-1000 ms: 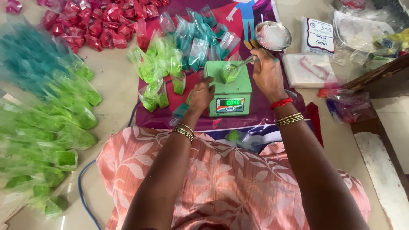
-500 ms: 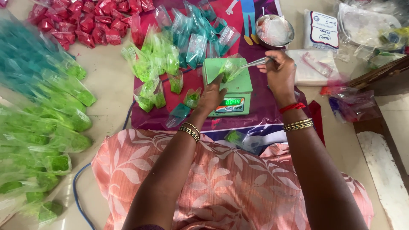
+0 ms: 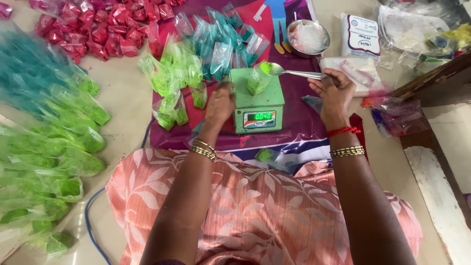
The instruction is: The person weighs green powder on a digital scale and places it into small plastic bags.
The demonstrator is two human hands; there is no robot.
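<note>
We see the right hand (image 3: 335, 92) closed on the handle of a metal spoon (image 3: 293, 73), whose bowl, heaped with bright green powder, hangs at the mouth of a small clear packet (image 3: 256, 80). The packet stands on the green weighing scale (image 3: 257, 100) at the centre of the purple mat (image 3: 304, 122). Our left hand (image 3: 220, 102), at nine o'clock of the scale, pinches the packet's edge between its fingers. At one o'clock sits a steel bowl (image 3: 308, 38); filled green packets (image 3: 59, 142) lie at nine o'clock, red ones (image 3: 93, 29) at eleven.
</note>
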